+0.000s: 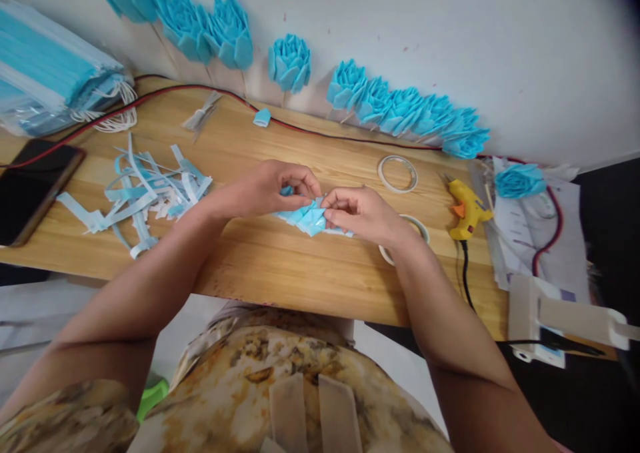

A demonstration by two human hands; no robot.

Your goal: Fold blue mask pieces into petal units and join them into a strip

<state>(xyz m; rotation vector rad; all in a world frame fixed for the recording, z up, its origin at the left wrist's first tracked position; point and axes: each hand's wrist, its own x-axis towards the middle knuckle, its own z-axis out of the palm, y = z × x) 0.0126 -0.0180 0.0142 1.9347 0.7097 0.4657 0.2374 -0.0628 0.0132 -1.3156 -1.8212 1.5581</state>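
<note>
Both my hands meet over the middle of the wooden table, bent around light blue fabric petal pieces (311,220). My left hand (280,188) is closed, its thumb and fingertips pinching the upper left edge of the fabric. From the right, my right hand (364,214) pinches the same fabric between thumb and index finger. A shiny spot shows on the blue fabric; what it is I cannot tell. My fingers partly hide the pieces. A ring of tape (420,227) lies beneath my right wrist, and another tape ring (398,174) lies farther back.
Blue fabric flowers (290,63) on stems lean along the wall. At left lie cut strips (145,186), a phone (37,186) and stacked blue face masks (55,66). A yellow glue gun (467,208) and a power strip (535,313) are at right. A red-black cable (320,132) crosses the back.
</note>
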